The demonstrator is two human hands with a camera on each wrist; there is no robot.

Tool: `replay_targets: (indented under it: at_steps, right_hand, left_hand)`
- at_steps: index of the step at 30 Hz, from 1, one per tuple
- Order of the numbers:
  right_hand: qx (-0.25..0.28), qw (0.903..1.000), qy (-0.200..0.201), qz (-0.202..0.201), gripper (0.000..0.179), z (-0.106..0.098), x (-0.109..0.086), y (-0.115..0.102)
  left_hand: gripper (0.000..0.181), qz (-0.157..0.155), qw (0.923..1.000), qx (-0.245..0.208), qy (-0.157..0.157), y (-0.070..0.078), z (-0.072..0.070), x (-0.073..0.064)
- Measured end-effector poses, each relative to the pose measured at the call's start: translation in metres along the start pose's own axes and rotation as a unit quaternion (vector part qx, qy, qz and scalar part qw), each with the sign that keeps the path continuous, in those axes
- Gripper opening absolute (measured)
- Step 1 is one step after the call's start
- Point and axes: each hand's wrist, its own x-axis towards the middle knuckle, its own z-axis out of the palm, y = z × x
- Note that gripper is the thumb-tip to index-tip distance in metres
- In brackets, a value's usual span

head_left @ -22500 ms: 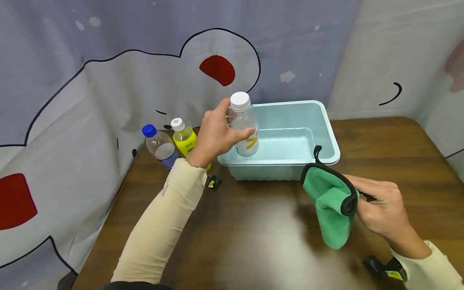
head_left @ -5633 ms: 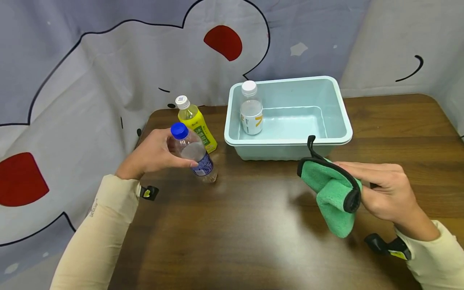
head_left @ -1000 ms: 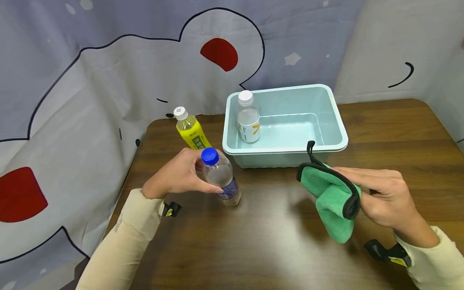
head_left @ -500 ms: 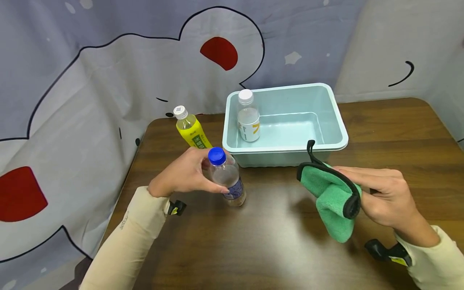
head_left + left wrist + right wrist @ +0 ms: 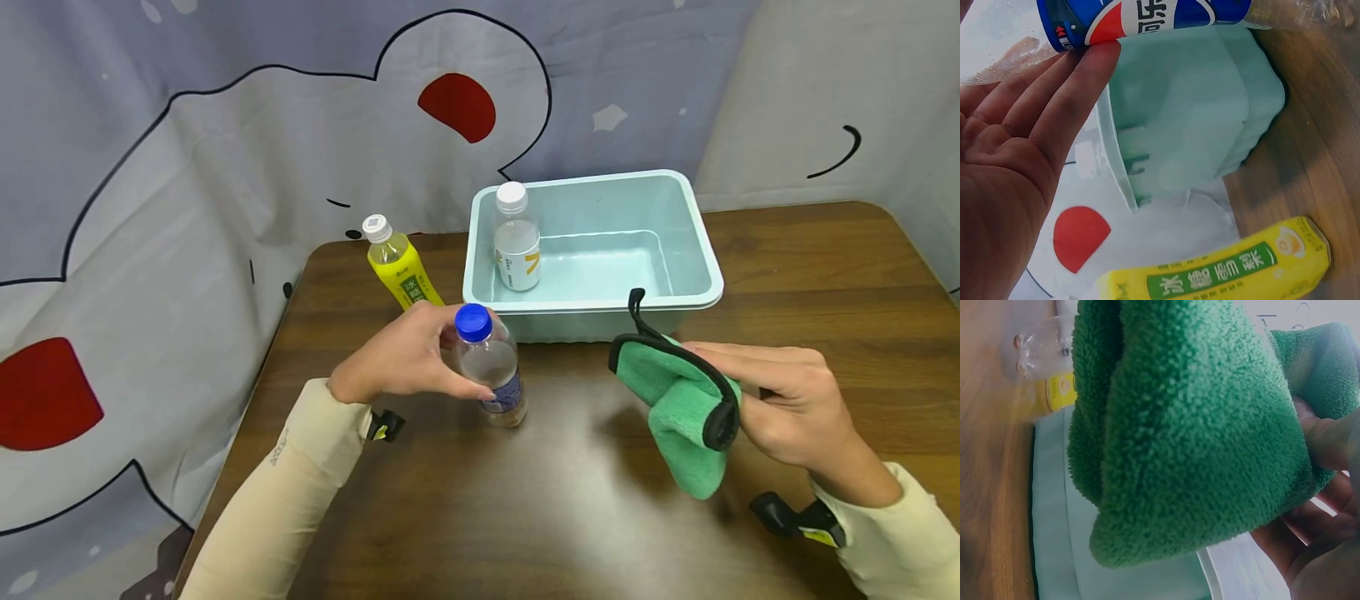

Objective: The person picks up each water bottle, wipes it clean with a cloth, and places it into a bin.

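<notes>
My left hand [image 5: 412, 354] grips a clear plastic cola bottle [image 5: 487, 358] with a blue cap, thumb on the near side. Its blue, red and white label [image 5: 1147, 19] lies against my fingers in the left wrist view. The bottle leans slightly, in front of the pale green plastic basin [image 5: 600, 310]. At the right, my right hand [image 5: 787, 408] pinches a folded green cloth [image 5: 686, 417] with black edging and a loop; in the right wrist view the plush cloth [image 5: 1197, 437] covers much of the scene. A white-capped bottle [image 5: 517, 242] stands inside the basin's left end.
A yellow-labelled drink bottle [image 5: 401, 271] with a white cap stands behind my left hand, left of the basin. Everything is on a brown wooden table [image 5: 555, 517]. A printed curtain [image 5: 300, 167] hangs along the back and left edges.
The white-capped bottle, earlier in my left hand, now stands in the basin. My left hand has since taken the cola bottle and moved it rightward. The cloth stays in my right hand.
</notes>
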Motion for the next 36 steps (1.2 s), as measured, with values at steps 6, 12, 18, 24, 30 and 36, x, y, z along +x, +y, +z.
replay_targets:
  at_steps: [6,12,18,24,30,36]
  right_hand:
    - [0.002,1.0000,0.001,0.004,0.019,0.002,0.001,-0.002]
    - [-0.011,0.9998,0.007,0.012,0.019,0.002,-0.001,-0.002]
    - [-0.009,0.9998,0.014,0.013,0.019,0.004,-0.001,-0.002]
    - [-0.012,0.9994,0.024,0.020,0.018,0.006,-0.001,-0.002]
    - [-0.016,0.9986,0.037,0.033,0.017,0.007,0.002,-0.002]
    - [-0.033,0.9978,0.044,0.036,0.028,0.010,0.007,-0.001]
  left_hand:
    - [0.066,0.006,0.9999,0.002,-0.009,0.004,0.006,0.007]
    - [0.064,0.034,0.9993,-0.001,-0.014,0.005,0.013,0.015]
    - [0.062,0.057,0.9983,0.004,-0.009,0.007,0.021,0.022]
    - [0.063,0.066,0.9977,-0.005,-0.014,0.011,0.027,0.030]
    - [0.062,0.073,0.9970,-0.015,-0.022,0.016,0.032,0.038]
    - [0.062,0.086,0.9961,0.002,-0.017,0.020,0.037,0.046]
